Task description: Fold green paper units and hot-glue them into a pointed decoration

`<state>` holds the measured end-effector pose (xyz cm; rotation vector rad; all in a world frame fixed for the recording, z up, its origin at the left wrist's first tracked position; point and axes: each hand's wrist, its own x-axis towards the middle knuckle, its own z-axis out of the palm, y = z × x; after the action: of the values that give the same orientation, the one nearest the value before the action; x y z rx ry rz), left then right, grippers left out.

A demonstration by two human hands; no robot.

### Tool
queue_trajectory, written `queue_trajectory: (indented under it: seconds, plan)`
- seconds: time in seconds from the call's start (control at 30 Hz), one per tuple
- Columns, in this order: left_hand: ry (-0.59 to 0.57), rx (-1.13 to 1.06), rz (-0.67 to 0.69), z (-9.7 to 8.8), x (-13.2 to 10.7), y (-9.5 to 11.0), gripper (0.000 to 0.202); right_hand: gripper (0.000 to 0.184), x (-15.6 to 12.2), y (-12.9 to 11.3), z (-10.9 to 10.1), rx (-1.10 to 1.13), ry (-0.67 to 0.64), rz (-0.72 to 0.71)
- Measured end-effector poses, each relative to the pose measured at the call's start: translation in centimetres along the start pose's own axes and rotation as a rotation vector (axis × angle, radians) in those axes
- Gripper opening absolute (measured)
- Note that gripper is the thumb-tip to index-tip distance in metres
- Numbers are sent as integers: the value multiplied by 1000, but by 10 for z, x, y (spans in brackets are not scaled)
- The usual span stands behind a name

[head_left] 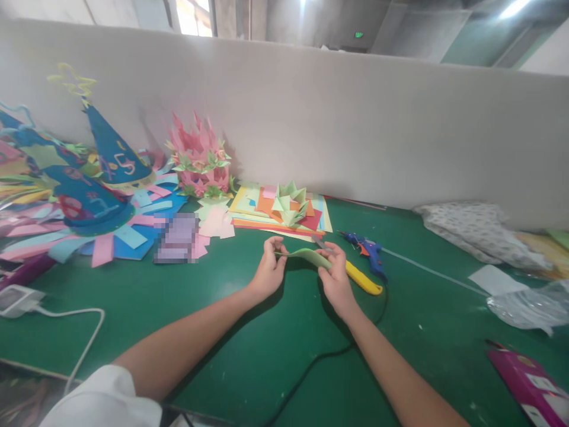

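A light green sheet of paper (307, 255) is stretched between my two hands, bowed upward in the middle. My left hand (270, 268) pinches its left end. At the other end my right hand (334, 274) grips the sheet between thumb and fingers. Just past my right hand lies a utility knife with a yellow handle (365, 280), its grey blade end partly behind my fingers. Behind the sheet, a folded pale green paper ring with pointed tips (291, 204) stands on a stack of coloured paper (328, 220).
A blue glue gun (372, 254) lies right of the knife, its black cord crossing the green table (231, 362). Blue cone hats (113, 151) and a pink folded-paper crown (202, 157) stand at left. Plastic wrapping (528, 305) and a magenta box (524, 379) are at right.
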<state>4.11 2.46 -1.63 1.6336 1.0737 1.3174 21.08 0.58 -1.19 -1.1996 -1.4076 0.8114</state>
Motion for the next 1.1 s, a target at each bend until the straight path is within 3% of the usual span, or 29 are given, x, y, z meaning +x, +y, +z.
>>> queue_trajectory:
  seconds: [0.77, 0.93, 1.1]
  plan:
    - [83, 53, -10, -7, -5, 8, 35, 42, -2, 0, -2, -155, -69, 20]
    - [129, 47, -59, -10, -5, 9, 35, 31, -4, -9, -1, -174, -95, 42]
    - [121, 23, -124, -15, -6, 12, 36, 26, -3, -11, -5, -65, -33, 81]
